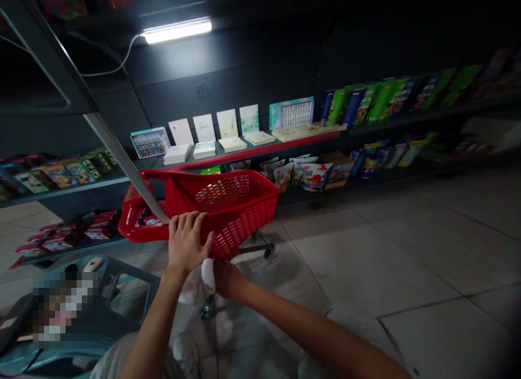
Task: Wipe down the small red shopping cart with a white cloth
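Observation:
A red plastic shopping basket point(228, 205) with mesh sides is tilted in front of me on a wheeled frame. My left hand point(187, 240) has its fingers curled against the basket's near side. Just below, my right hand point(227, 278) sits in dim light at the basket's lower edge, next to a white cloth-like item point(207, 273). I cannot tell whether that hand grips anything. A grey metal pole point(126, 167) runs diagonally from the upper left and ends at the basket's rim.
Dark store shelves point(252, 148) holding cards, boxes and snack packets run along the back. A blue-grey plastic seat point(130, 286) with a pixelated patch stands at the lower left. Pale floor tiles point(386, 259) spread to the right. A fluorescent lamp point(177, 30) hangs overhead.

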Available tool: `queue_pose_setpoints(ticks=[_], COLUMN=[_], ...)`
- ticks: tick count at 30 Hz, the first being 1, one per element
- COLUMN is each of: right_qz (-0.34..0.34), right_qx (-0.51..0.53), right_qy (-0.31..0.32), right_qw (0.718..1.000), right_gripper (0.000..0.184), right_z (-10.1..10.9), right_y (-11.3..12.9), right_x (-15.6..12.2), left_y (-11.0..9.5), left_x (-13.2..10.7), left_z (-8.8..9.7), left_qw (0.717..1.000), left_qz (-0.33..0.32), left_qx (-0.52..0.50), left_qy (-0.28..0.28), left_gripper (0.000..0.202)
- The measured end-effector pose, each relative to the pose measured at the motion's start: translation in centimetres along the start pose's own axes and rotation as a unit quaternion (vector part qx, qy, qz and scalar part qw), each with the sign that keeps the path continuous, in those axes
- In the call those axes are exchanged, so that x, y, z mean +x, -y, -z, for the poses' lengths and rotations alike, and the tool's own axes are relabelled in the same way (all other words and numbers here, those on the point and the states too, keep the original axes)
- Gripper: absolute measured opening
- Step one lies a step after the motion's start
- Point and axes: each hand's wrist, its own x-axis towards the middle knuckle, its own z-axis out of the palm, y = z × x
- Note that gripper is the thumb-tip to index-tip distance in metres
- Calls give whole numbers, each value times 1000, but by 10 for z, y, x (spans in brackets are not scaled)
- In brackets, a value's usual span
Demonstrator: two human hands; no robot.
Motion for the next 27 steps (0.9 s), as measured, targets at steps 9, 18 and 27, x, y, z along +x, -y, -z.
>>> queue_pose_setpoints(ticks=[9, 18, 27], right_qz=[-358, -423, -141], right_qx=[1, 58, -84], right_qy=[-214, -522, -240], right_qw=[909, 739, 957], right_gripper=[24, 44, 37], right_z=[147, 224, 229], right_y=[-93, -164, -81], right_x=[-6, -42, -22], left_y=[6, 18, 41], left_x=[-4, -8, -9], left_z=[1, 1, -4], left_qw=[1000, 1000, 999], left_qz=[-17, -25, -21], left_qx=[3, -3, -13], left_qy=[-8, -18, -33], left_gripper=[43, 39, 33])
